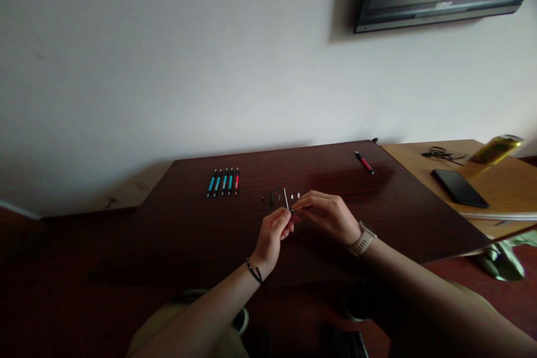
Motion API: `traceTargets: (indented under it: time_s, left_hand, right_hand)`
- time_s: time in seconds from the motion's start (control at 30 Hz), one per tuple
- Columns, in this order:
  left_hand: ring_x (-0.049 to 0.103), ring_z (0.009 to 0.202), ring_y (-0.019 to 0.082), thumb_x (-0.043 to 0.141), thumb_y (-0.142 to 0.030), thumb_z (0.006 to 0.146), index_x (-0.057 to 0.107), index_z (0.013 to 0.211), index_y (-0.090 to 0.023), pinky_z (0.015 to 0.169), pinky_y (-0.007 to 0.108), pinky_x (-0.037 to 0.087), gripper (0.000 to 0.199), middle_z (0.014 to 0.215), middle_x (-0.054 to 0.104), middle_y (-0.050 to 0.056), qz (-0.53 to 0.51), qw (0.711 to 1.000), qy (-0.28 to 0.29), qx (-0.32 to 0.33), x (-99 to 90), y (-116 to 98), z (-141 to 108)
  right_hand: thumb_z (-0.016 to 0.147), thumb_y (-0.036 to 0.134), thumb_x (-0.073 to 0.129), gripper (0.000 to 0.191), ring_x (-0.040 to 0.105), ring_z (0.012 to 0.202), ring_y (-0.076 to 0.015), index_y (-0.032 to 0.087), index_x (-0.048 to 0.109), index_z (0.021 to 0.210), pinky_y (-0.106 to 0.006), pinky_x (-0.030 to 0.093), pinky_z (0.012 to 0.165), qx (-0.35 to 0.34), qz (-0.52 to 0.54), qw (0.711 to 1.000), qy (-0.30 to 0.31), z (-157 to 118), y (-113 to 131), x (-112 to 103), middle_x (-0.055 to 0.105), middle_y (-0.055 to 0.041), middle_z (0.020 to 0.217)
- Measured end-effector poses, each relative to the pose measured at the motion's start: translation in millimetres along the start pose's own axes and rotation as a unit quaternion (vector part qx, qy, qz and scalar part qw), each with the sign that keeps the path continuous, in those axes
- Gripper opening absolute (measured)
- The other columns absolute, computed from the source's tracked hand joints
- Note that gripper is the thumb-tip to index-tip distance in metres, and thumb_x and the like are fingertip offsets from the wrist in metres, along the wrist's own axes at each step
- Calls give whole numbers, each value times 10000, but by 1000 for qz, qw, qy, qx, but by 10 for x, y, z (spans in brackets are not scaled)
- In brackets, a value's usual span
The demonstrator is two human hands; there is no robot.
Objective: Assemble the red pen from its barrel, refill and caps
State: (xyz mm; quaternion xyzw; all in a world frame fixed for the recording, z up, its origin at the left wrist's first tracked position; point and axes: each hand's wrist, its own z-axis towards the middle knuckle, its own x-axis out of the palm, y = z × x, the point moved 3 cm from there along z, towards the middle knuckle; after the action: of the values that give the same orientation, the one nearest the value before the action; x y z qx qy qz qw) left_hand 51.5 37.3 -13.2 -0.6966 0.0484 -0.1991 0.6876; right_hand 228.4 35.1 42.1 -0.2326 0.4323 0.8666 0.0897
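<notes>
My left hand [272, 234] is closed, thumb and forefinger pinching a small dark pen part [292, 212]. A thin, pale ink refill [286, 198] points up and away from the fingertips; whether it is seated in the dark part I cannot tell. At that same spot, the fingertips of my right hand [329, 213] are bent together against the part. Just beyond the hands lie loose pieces: a black tube [272, 198], a tiny dark piece [263, 199], a small thin piece [279, 197] and two small white pieces, one [292, 196] beside the other [298, 195].
Several blue pens [217, 183] and a red pen [236, 182] stand in a row at left on the dark table [176, 224]. Another red pen [364, 163] lies far right. A wooden side table holds a phone [460, 188], cable [440, 153] and yellow can [497, 149].
</notes>
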Motion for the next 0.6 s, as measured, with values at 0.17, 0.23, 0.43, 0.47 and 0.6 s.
traceTargets:
  time_s: [0.17,0.23,0.43,0.47,0.6]
  left_hand:
    - [377,621,108,593,-557,973,712,864,-144,563,273,224,443,718,510,10,29,1000,0,0,-4,-7,0]
    - [373,621,106,599,-551,971,715,864,-144,564,274,222,436,721,512,11,29,1000,1,-4,-3,-8,4]
    - [378,617,106,622,-544,959,725,875,-145,559,275,224,421,722,520,14,27,1000,5,-2,4,-28,-6]
    - [384,619,106,629,-534,957,723,895,-148,559,273,231,402,730,526,14,23,1000,4,0,3,-26,-7]
    - [424,633,108,677,-462,920,675,1110,-182,561,260,283,338,814,578,12,-24,999,-20,17,-13,7,9]
  right_hand:
    - [1064,328,562,242,728,980,-213,286,786,1147,-340,604,857,-35,-40,998,13,-23,-20,-34,761,-76,1070]
    - [1064,332,566,245,726,992,-215,294,785,1166,-349,607,872,-44,-56,997,12,-33,-26,-39,761,-75,1082]
    - [1068,315,551,256,721,1008,-229,308,786,1168,-379,613,889,-53,-71,996,33,-27,8,-65,761,-76,1098]
    - [1068,316,549,259,722,1009,-231,311,785,1175,-381,613,891,-54,-70,995,38,-27,16,-62,761,-75,1099]
    - [1071,287,538,284,716,1056,-229,315,751,1257,-381,604,926,-55,-68,996,37,-44,51,-10,756,-73,1151]
